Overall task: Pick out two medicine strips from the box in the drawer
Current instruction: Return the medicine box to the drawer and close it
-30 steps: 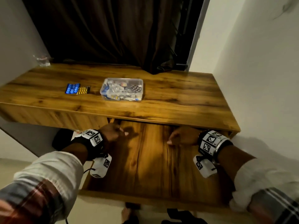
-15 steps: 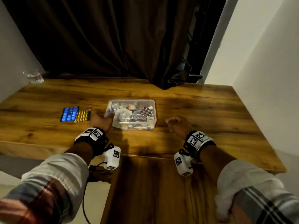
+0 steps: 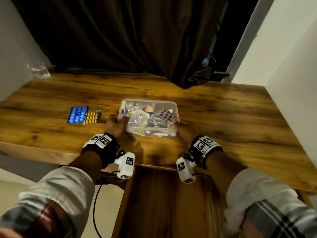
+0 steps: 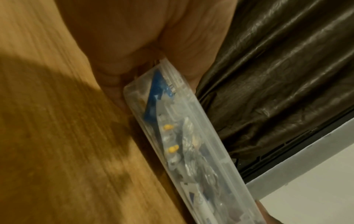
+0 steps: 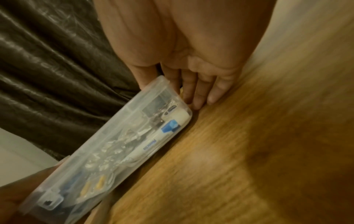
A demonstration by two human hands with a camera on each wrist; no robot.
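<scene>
The clear plastic box (image 3: 149, 117) sits on the wooden desk (image 3: 223, 117) a little in from the near edge, with bare wood open behind it up to the dark curtain (image 3: 120, 40) and a wide free stretch to its right as far as the white wall (image 3: 291, 66). Two hands clamp it from opposite ends: the left hand (image 3: 115, 125) grips the left end with the thumb hooked over the rim, and the right hand (image 3: 184, 128) holds the right end — in the right wrist view its fingers (image 5: 199, 94) lie straight down the end wall with their tips touching the wood. The box has no lid on and is crowded with foil strips and small packs; one dark blister strip (image 3: 166, 115) lies on top near the right end, and a white tube with a blue cap (image 5: 168, 125) presses against the near wall. Two medicine strips lie flat on the desk just to the left of the box, touching each other: a blue one (image 3: 78, 114) and a yellow one (image 3: 92, 116), close to the left hand's knuckles. One glass (image 3: 39, 71) stands at the far left corner, well apart. Below the desk's near edge the open drawer (image 3: 163, 203) juts toward the person, between the two forearms — its wooden bottom is bare where it shows.
</scene>
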